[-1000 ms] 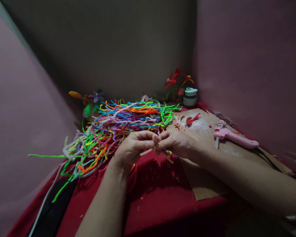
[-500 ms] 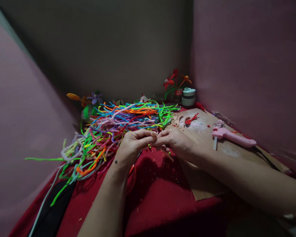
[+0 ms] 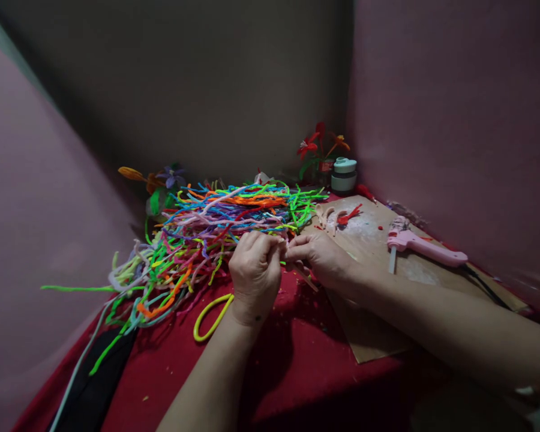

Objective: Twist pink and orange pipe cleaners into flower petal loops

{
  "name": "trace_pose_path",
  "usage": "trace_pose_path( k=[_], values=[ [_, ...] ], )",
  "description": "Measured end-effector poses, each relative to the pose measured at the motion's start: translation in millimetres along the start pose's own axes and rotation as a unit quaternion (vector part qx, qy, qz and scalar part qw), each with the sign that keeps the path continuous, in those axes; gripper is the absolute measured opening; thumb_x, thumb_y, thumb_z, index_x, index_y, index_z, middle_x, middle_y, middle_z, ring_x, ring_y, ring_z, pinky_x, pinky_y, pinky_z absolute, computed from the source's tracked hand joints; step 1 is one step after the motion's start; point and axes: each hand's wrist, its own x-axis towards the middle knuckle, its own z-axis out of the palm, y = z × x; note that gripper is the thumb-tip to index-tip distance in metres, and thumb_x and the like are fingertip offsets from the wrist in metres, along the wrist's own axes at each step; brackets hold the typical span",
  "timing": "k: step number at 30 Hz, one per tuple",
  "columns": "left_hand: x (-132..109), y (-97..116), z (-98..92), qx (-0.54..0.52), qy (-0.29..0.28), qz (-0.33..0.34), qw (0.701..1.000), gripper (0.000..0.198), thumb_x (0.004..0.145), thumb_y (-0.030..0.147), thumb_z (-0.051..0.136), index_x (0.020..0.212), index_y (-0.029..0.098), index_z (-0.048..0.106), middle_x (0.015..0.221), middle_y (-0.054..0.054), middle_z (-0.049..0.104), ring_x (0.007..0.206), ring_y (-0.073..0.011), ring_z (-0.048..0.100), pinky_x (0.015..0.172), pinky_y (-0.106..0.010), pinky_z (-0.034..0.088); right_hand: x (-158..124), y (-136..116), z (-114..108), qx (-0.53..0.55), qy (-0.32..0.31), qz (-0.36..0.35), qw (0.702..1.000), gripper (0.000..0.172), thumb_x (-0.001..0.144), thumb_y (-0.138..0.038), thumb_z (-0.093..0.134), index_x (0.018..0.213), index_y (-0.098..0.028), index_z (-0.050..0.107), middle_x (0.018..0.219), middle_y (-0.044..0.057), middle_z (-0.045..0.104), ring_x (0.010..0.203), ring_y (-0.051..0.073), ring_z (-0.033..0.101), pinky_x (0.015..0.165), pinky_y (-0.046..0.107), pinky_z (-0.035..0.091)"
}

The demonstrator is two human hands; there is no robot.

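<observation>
My left hand [image 3: 255,270] and my right hand [image 3: 318,257] meet fingertip to fingertip over the red cloth [image 3: 274,360]. Both are closed in a pinch on a thin pale pipe cleaner [image 3: 304,277], whose end sticks out below my right hand. My left hand has its back to the camera, so its fingers are mostly hidden. A yellow-green pipe cleaner loop [image 3: 211,317] lies on the cloth just left of my left wrist. Directly behind both hands spreads a big tangle of coloured pipe cleaners [image 3: 216,228].
A brown board [image 3: 378,252] on the right carries a pink glue gun [image 3: 425,249] and red scraps [image 3: 348,216]. Pipe-cleaner flowers [image 3: 319,147] and a small round container [image 3: 344,174] stand in the back corner. More flowers [image 3: 155,180] lean at the back left. Pink walls close both sides.
My left hand has rolled over so its back faces up and has shifted slightly right. The yellow-green loop now shows on the cloth where the hand had covered it.
</observation>
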Motion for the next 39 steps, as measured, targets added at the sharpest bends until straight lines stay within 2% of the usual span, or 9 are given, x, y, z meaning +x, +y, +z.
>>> trace_pose_path(
  k=[2, 7, 13, 18, 21, 26, 28, 33, 39],
  values=[
    [1.9, -0.4, -1.0, -0.009, -0.014, -0.004, 1.000, 0.012, 0.076, 0.016, 0.058, 0.066, 0.017, 0.064, 0.067, -0.002, 0.061, 0.070, -0.0141, 0.055, 0.068, -0.026, 0.042, 0.3, 0.4, 0.0, 0.001, 0.007, 0.001, 1.000, 0.011, 0.051, -0.013, 0.057, 0.041, -0.014, 0.052, 0.038, -0.005, 0.043, 0.039, 0.005, 0.030, 0.042, 0.023, 0.020],
    [8.4, -4.4, -5.9, -0.139, -0.142, -0.148, 0.969, 0.009, 0.076, 0.024, 0.060, 0.074, 0.018, 0.067, 0.074, -0.002, 0.064, 0.069, -0.0140, 0.057, 0.064, -0.024, 0.043, -0.1, 1.0, -1.2, -0.005, 0.014, 0.021, 1.000, 0.009, 0.051, -0.014, 0.058, 0.043, -0.015, 0.055, 0.038, -0.004, 0.046, 0.038, 0.006, 0.033, 0.041, 0.023, 0.021],
    [7.6, -3.8, -5.3, -0.073, -0.088, -0.128, 0.985, 0.013, 0.076, 0.024, 0.059, 0.066, 0.019, 0.067, 0.071, -0.003, 0.065, 0.072, -0.0160, 0.057, 0.070, -0.025, 0.041, 1.4, 2.7, -2.5, -0.009, -0.006, -0.003, 1.000, 0.013, 0.052, -0.016, 0.058, 0.041, -0.016, 0.051, 0.038, -0.005, 0.041, 0.039, 0.006, 0.029, 0.042, 0.025, 0.019],
    [15.2, -9.7, -14.1, -0.150, -0.213, -0.229, 0.938, 0.018, 0.074, 0.033, 0.062, 0.071, 0.016, 0.067, 0.064, -0.001, 0.064, 0.059, -0.0133, 0.053, 0.057, -0.023, 0.039, 0.2, -5.1, -4.3, -0.009, 0.021, -0.022, 1.000, 0.020, 0.054, -0.023, 0.067, 0.046, -0.015, 0.052, 0.046, -0.004, 0.044, 0.045, 0.006, 0.034, 0.047, 0.024, 0.024],
    [14.7, -9.4, -14.9, -0.083, -0.231, -0.184, 0.952, 0.016, 0.076, 0.029, 0.059, 0.068, 0.016, 0.065, 0.062, -0.001, 0.063, 0.058, -0.0131, 0.052, 0.058, -0.023, 0.037, 2.2, -4.4, -5.6, 0.001, 0.022, -0.016, 1.000, 0.024, 0.054, -0.027, 0.072, 0.048, -0.014, 0.052, 0.050, -0.003, 0.047, 0.049, 0.007, 0.037, 0.049, 0.025, 0.027],
    [9.1, -9.4, -10.9, 0.146, -0.177, -0.010, 0.973, 0.017, 0.082, 0.023, 0.050, 0.071, 0.017, 0.061, 0.074, -0.007, 0.063, 0.072, -0.0192, 0.054, 0.066, -0.028, 0.035, 12.5, 11.2, -7.7, 0.073, 0.041, -0.008, 0.996, 0.026, 0.055, -0.027, 0.075, 0.053, -0.014, 0.053, 0.052, -0.002, 0.050, 0.049, 0.007, 0.041, 0.049, 0.025, 0.028],
    [11.2, -15.0, -14.1, 0.172, -0.154, -0.009, 0.973, 0.016, 0.082, 0.021, 0.048, 0.071, 0.017, 0.059, 0.075, -0.008, 0.062, 0.073, -0.0195, 0.053, 0.066, -0.029, 0.035, 15.5, 14.2, -9.2, 0.088, 0.068, -0.005, 0.994, 0.022, 0.058, -0.025, 0.073, 0.055, -0.014, 0.055, 0.051, -0.002, 0.051, 0.046, 0.007, 0.040, 0.048, 0.024, 0.028],
    [19.0, -30.0, -21.2, 0.028, -0.103, -0.213, 0.971, 0.016, 0.078, 0.030, 0.054, 0.068, 0.017, 0.059, 0.064, -0.001, 0.058, 0.061, -0.0143, 0.050, 0.059, -0.025, 0.034, 17.0, 8.3, -12.2, 0.160, 0.078, -0.014, 0.984, 0.011, 0.065, -0.019, 0.068, 0.066, -0.013, 0.059, 0.058, 0.001, 0.058, 0.046, 0.007, 0.045, 0.046, 0.022, 0.031],
    [8.2, -9.2, 3.2, -0.312, -0.252, -0.356, 0.844, 0.029, 0.069, 0.041, 0.066, 0.073, 0.012, 0.063, 0.056, 0.003, 0.053, 0.046, -0.0068, 0.039, 0.047, -0.022, 0.027, 15.9, 8.9, -8.8, 0.222, 0.064, -0.012, 0.973, 0.015, 0.060, -0.018, 0.070, 0.070, -0.014, 0.059, 0.056, -0.001, 0.055, 0.049, 0.008, 0.045, 0.046, 0.023, 0.033]
  ],
)
